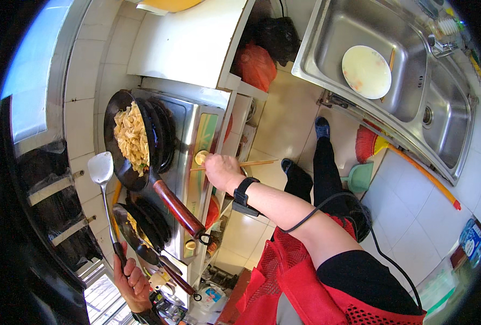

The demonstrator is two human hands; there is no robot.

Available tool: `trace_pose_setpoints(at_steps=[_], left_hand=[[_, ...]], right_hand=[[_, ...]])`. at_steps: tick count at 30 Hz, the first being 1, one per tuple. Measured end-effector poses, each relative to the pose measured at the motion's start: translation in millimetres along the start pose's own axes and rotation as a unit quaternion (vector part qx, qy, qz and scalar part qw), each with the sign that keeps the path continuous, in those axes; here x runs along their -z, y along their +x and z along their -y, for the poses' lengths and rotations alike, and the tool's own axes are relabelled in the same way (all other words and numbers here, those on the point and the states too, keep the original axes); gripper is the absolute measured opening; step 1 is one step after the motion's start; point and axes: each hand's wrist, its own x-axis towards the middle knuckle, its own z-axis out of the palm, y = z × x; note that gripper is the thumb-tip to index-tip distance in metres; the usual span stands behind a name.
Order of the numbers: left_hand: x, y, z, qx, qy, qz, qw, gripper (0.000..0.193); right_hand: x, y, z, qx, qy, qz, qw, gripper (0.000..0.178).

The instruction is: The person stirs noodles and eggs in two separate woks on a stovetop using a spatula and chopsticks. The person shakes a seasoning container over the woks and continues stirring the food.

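At stove point(184, 116) | 2 pans point(129, 181) | left hand point(134, 284) gripping 1 spatula point(101, 170) | right hand point(223, 172) clasping 2 chopsticks point(258, 162), touching knob point(200, 157)

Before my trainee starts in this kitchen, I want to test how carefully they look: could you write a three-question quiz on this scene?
1. What does the left hand hold?
a) a broom
b) a metal spatula
c) a dustpan

2. True or false: the white plate lies on the stove.

3. Which hand holds the chopsticks?

Key:
1. b
2. False; it lies in the sink.
3. The right hand.
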Motion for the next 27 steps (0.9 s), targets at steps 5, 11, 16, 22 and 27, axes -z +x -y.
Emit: trace_pose_setpoints(at_steps=[5,11,16,22,27], left_hand=[[1.0,-3.3,-2.2,0.02,-0.026,-0.011,0.999,0.046],[15.8,5.6,-14.4,-0.023,0.196,-0.085,0.977,0.018],[24.4,17.9,-17.8,-0.011,0.212,-0.081,0.974,0.008],[10.2,29.7,-24.5,0.02,0.228,-0.114,0.967,0.016],[17.1,38.0,-34.2,-0.014,0.434,-0.145,0.889,0.015]], right_hand=[[22.2,-6.0,2.5,0.017,-0.028,0.019,0.999,0.012],[135.8,-14.2,33.8,0.176,0.044,-0.232,0.956,0.016],[243.2,-34.4,104.6,0.271,0.151,-0.26,0.914,0.031],[229.5,19.9,167.9,0.219,0.353,-0.038,0.909,0.025],[166.9,116.7,162.6,0.215,0.234,-0.007,0.948,0.023]])
